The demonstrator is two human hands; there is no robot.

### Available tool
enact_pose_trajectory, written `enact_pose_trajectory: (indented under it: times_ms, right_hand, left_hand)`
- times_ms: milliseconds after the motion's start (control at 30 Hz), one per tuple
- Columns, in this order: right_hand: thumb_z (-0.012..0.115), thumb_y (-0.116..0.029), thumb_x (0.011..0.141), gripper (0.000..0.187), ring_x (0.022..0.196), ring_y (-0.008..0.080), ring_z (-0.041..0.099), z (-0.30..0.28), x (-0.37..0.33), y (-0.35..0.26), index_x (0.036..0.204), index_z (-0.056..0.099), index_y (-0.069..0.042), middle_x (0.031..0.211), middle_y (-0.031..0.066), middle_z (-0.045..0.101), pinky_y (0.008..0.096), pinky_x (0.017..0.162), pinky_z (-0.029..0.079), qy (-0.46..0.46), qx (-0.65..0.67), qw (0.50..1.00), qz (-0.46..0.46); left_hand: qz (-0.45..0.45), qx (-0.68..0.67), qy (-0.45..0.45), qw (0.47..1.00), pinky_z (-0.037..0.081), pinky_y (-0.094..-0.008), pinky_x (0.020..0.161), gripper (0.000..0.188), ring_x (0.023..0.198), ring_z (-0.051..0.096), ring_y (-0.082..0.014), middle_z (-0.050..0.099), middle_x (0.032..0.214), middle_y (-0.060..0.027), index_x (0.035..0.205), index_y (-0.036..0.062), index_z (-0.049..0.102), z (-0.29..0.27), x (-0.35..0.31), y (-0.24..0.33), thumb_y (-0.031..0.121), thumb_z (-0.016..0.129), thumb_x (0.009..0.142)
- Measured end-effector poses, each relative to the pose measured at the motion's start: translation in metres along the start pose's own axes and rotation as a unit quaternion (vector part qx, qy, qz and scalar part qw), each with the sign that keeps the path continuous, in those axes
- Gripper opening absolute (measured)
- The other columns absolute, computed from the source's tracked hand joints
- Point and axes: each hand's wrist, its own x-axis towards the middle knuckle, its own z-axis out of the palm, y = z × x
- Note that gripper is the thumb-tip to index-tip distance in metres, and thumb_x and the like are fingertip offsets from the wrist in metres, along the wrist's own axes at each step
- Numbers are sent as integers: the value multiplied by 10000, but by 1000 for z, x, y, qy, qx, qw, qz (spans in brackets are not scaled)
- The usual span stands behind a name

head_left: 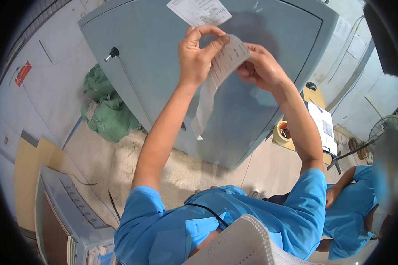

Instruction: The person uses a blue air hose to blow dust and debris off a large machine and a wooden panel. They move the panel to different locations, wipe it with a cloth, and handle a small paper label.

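In front of a large grey-blue metal cabinet point(163, 57), both hands are raised with a long white strip of printed labels point(221, 66) between them. My left hand point(197, 59) pinches the strip's upper end between thumb and forefinger. My right hand point(263, 68), its fingers curled in, grips the strip's right edge; its fingertips are partly hidden. The strip's lower part hangs down, slightly twisted, with its end free. Just above my left hand, a white printed sheet point(199, 11) lies against the cabinet's face.
A black-knobbed handle point(114, 52) juts from the cabinet. Green sacks point(108, 115) lean at its left. On the right, a table holds papers point(323, 126) and a tape roll point(282, 132) with small items inside. Another person in blue point(351, 221) stands close on my right.
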Motion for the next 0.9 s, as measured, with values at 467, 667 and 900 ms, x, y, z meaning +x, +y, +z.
enact_pose_trajectory:
  times_ms: [467,667,900]
  right_hand:
    - [603,-163,965,196,589,106,563,-5,12,-25,1066,678,-14,752,76,662,260,532,454,370,-340,821,-273]
    - [682,-103,861,247,859,263,621,5,29,-32,1104,670,-63,965,114,663,344,775,499,329,-731,339,-493]
    - [656,-228,877,450,1390,371,386,7,43,-12,1308,597,-113,1488,156,454,525,1140,296,313,-808,338,-368]
  left_hand:
    - [153,226,257,927,324,-457,966,136,1116,460,-294,584,1027,-84,807,142,684,57,59,-50,225,788,784]
    - [164,227,303,911,313,-469,974,148,1110,453,-297,576,1035,-83,833,149,684,67,61,-64,244,789,791]
    - [193,229,293,908,315,-463,985,124,1110,444,-288,569,1070,-98,886,139,686,64,62,-66,227,756,834]
